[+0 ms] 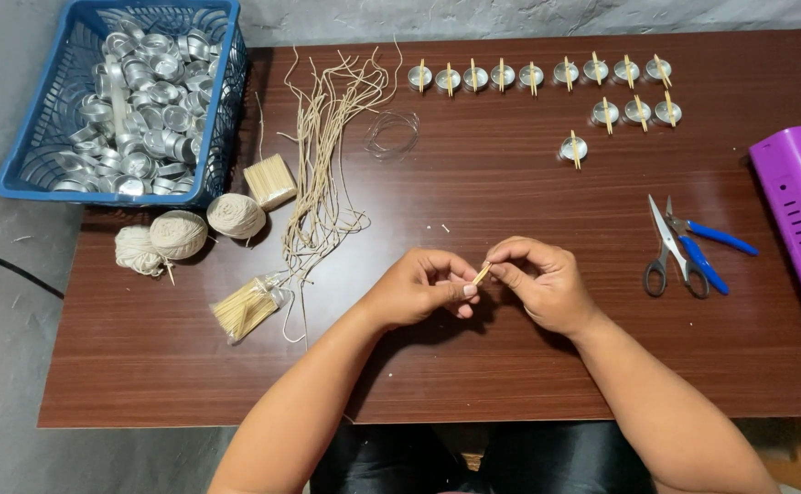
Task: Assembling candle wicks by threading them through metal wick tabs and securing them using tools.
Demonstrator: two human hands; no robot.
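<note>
1. I see my left hand (419, 288) and right hand (542, 279) meeting above the middle of the brown tabletop (510, 366).
2. Each grip is pinched closed on 1 short wooden stick (481, 273), held between the fingertips of both hands.
3. Loose wick cords (322, 155) lie to the left, beside 3 balls of string (181, 233).
4. Scissors (670, 256) and blue-handled pliers (707, 247) rest to the right.

Brown wooden table (510, 366), blue basket (16, 178), yarn balls (178, 234), scissors (673, 252), foil cups (528, 77)
</note>
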